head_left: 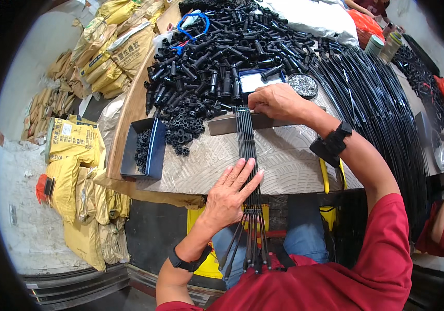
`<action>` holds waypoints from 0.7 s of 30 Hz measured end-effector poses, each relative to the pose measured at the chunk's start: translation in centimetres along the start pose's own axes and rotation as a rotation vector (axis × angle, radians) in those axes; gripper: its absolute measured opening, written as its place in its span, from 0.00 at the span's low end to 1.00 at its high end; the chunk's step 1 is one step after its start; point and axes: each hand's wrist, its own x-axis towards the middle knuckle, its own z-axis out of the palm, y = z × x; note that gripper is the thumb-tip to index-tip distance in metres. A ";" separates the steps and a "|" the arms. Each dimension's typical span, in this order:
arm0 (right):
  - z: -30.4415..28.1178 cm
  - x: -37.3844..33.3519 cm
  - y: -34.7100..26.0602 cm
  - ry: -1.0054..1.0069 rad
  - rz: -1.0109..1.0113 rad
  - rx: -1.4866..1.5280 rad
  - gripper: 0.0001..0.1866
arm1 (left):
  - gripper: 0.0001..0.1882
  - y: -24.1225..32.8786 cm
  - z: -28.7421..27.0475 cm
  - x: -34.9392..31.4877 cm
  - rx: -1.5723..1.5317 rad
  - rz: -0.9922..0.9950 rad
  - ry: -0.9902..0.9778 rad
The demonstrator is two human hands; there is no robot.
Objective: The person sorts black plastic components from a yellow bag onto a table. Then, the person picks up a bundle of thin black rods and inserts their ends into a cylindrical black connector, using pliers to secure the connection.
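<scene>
A row of thin black rods (245, 137) lies side by side across the bench's front edge, their knobbed lower ends fanning out over my lap. My left hand (228, 194) rests on them with fingers stretched flat and spread. At their far ends, my right hand (275, 102) is closed, its fingertips curled together beside the rod tips. Whatever it pinches is hidden or too small to name. Under the rods runs a grey metal bar (223, 126), set crosswise on the bench. Just beyond my right hand are a shallow dish of small shiny pieces (303, 84) and a blue-edged tray (253, 81).
Black tubular parts (222, 49) are heaped at the back, with small black rings (183, 129) before them. A dark blue tin (154, 150) stands left. Yellow-handled pliers (325, 175) lie right, near many long black rods (369, 88). Yellow sacks (74, 140) are stacked left. Other people sit at right.
</scene>
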 end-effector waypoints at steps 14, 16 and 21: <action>-1.5 -1.1 0.6 -0.073 0.105 -0.159 0.08 | 0.42 0.4 -0.1 0.2 -0.016 0.021 0.047; -0.8 -0.6 0.5 -0.068 0.078 -0.193 0.08 | 0.42 0.4 -0.2 0.2 -0.024 0.022 0.049; -3.1 1.9 1.1 0.127 0.244 -0.149 0.08 | 0.44 0.6 -0.3 0.3 0.003 0.035 0.043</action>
